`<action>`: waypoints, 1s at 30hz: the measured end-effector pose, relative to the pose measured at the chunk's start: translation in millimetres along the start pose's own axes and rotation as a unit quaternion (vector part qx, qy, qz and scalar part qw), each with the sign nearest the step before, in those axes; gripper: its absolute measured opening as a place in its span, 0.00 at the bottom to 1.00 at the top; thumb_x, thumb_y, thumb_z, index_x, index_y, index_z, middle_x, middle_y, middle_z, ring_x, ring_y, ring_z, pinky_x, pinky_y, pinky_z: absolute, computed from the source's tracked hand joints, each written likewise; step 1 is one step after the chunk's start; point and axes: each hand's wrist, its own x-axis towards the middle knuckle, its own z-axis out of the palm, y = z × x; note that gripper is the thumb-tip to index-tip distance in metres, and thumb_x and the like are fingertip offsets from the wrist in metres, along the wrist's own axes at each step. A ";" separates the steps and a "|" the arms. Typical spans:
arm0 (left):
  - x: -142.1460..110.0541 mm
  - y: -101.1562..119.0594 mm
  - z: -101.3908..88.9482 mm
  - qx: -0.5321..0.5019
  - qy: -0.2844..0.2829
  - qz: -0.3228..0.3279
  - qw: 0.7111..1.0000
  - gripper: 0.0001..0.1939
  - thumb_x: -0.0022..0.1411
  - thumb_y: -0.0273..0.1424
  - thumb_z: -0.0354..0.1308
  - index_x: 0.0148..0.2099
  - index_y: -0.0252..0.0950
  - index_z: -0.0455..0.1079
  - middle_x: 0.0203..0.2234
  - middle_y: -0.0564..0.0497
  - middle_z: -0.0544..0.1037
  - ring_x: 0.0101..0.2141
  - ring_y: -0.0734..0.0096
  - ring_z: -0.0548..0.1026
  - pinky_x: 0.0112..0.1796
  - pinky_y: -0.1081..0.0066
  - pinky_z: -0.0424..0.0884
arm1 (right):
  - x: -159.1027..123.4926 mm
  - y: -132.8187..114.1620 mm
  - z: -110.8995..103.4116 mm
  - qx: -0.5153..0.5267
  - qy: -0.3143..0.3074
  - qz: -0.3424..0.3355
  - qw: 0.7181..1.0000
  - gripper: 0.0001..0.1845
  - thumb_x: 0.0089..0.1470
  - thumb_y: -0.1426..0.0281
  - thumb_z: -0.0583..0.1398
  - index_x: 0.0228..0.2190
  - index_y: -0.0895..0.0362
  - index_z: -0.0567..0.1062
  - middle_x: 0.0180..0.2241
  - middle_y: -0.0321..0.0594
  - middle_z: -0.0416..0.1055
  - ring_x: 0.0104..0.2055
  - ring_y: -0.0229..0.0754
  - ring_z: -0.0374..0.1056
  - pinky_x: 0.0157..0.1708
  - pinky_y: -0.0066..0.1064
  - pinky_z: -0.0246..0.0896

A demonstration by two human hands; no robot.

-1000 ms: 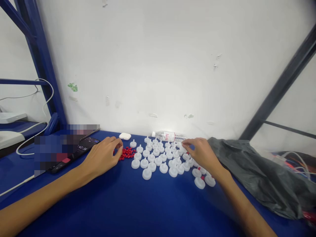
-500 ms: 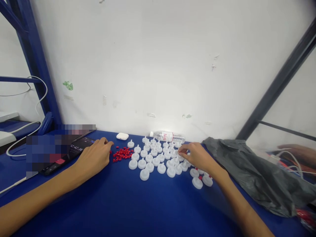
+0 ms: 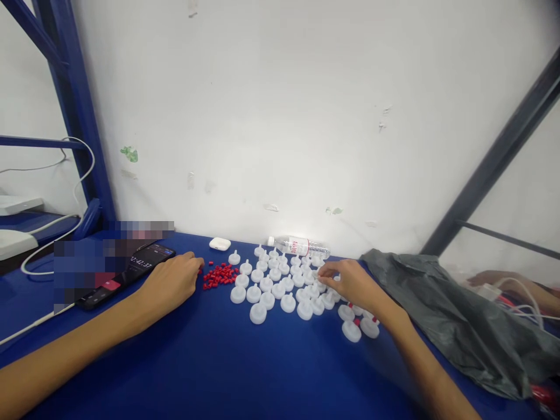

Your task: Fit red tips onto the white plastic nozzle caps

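A white wall [image 3: 262, 116] bounds the back edge of the smooth blue tabletop [image 3: 262, 373], which has broad room on its near side. Crumpled grey plastic sheeting [image 3: 441, 309] borders the right. The left hand [image 3: 175, 283] is curled, the right hand [image 3: 352, 284] nearly pinched; whether either grips anything cannot be told. A black phone [image 3: 149, 258] reads 02:42:37; a clear plastic bottle's [image 3: 297, 246] red-and-white label is illegible. Round white spouted plastic caps [image 3: 278, 290] spread leftward from the right fingertips; tiny red pieces [image 3: 222, 274] lie just beside the left.
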 end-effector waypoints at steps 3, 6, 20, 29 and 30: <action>1.5 -1.2 2.3 -0.006 0.000 0.005 1.000 0.12 0.82 0.39 0.69 0.57 0.37 0.82 0.52 0.46 0.87 0.50 0.55 0.87 0.54 0.49 0.86 | -1.9 4.7 -9.1 -0.008 0.013 0.021 1.000 0.10 0.72 0.62 0.68 0.50 0.49 0.90 0.44 0.42 0.92 0.47 0.55 0.88 0.52 0.43 0.79; 2.3 -2.6 3.8 -0.014 0.005 0.015 1.000 0.08 0.82 0.36 0.68 0.54 0.37 0.82 0.49 0.48 0.87 0.47 0.57 0.86 0.52 0.52 0.85 | -6.7 13.1 -23.9 -0.023 0.014 0.045 0.999 0.15 0.74 0.55 0.66 0.43 0.48 0.91 0.40 0.42 0.91 0.43 0.55 0.86 0.46 0.42 0.76; -6.4 10.7 3.1 -0.152 0.173 0.107 0.967 0.13 0.78 0.32 0.53 0.49 0.43 0.81 0.43 0.47 0.90 0.38 0.54 0.88 0.39 0.62 0.77 | -18.0 24.1 -35.6 -0.004 0.005 0.035 0.999 0.09 0.67 0.59 0.69 0.35 0.48 0.87 0.36 0.39 0.88 0.39 0.53 0.84 0.42 0.40 0.77; -39.2 43.5 0.9 -0.308 0.275 0.349 0.842 0.16 0.89 0.39 0.55 0.58 0.47 0.85 0.45 0.50 0.92 0.45 0.64 0.91 0.50 0.71 0.86 | -20.6 -46.8 7.1 0.081 0.125 -0.138 0.979 0.09 0.85 0.58 0.54 0.50 0.48 0.69 0.59 0.54 0.86 0.54 0.53 0.88 0.53 0.45 0.86; -43.4 47.8 0.5 -0.314 0.281 0.365 0.830 0.15 0.90 0.39 0.55 0.58 0.48 0.85 0.45 0.51 0.92 0.44 0.66 0.91 0.49 0.72 0.87 | -21.7 -58.3 16.9 0.081 0.125 -0.170 0.974 0.08 0.85 0.59 0.54 0.52 0.48 0.70 0.57 0.52 0.87 0.52 0.53 0.89 0.52 0.45 0.86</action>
